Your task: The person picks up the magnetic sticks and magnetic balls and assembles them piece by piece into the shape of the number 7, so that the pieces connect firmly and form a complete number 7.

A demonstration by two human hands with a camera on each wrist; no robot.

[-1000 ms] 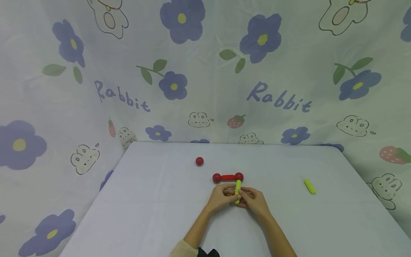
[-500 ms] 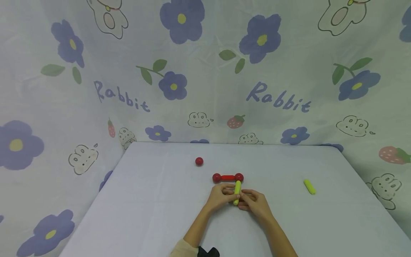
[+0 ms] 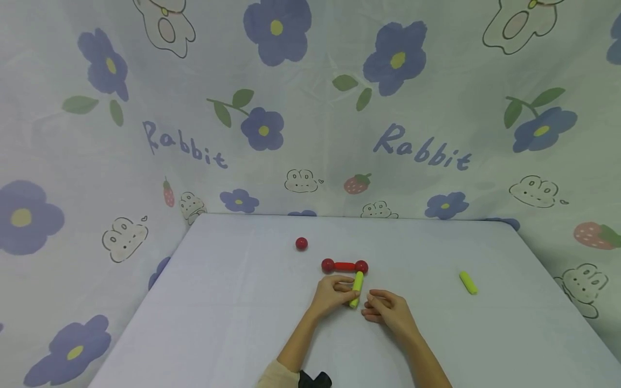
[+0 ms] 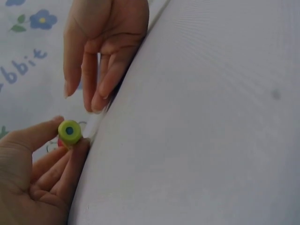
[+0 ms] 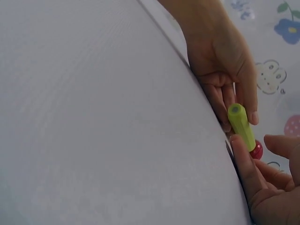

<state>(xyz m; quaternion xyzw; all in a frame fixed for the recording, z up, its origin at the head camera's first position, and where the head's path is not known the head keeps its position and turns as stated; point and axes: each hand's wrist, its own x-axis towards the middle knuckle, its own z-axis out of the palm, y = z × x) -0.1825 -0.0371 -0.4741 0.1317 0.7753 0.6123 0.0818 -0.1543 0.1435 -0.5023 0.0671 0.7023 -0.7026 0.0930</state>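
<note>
My left hand (image 3: 331, 293) pinches a yellow-green rod (image 3: 356, 289) between thumb and fingers. The rod's far end meets the right-hand ball of a red bar (image 3: 345, 266) that has a red ball at each end; I cannot tell whether they are joined. In the left wrist view, the near end of the rod (image 4: 70, 131) shows a dark round spot at its centre. My right hand (image 3: 392, 313) hangs just to the right of the rod, apart from it, with loosely bent fingers and nothing in them.
A loose red ball (image 3: 301, 243) lies behind the bar to the left. Off to the right, a second yellow-green rod (image 3: 468, 283) rests on the white table (image 3: 218, 312). A patterned cloth (image 3: 310, 108) hangs behind the table.
The right hand has let go of the rod and drawn back to the right. The rod's near end has swung slightly left in the left hand.
</note>
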